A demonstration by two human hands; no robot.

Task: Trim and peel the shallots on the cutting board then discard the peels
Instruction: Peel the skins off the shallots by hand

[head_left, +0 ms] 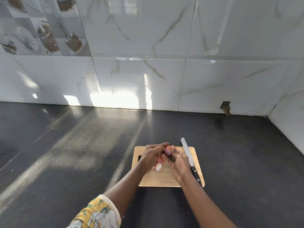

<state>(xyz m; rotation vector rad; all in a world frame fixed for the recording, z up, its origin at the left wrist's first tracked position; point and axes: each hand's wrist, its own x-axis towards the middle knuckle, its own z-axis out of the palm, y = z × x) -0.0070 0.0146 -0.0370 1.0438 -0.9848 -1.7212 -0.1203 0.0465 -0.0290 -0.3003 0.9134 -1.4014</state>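
Sleeve fabric [98, 211], floral yellow, is seen nearest, at 7 o'clock. On the wooden cutting board [164, 178], a peeled pale shallot [158, 167] is laid against reddish peels [160, 160], towards the board's 9 o'clock. Over its 12 o'clock half, a purple-skinned shallot [167, 152] is pinched in a narrow grip by the left hand [153, 156] and right hand [179, 163]. It is judged light, firm, and slick once bared; its papery skin is best caught at a trimmed end. A knife [189, 155] is seen lying along the 3 o'clock edge. Beyond, dark surface [82, 145] is met by marbled wall tiles [148, 79].
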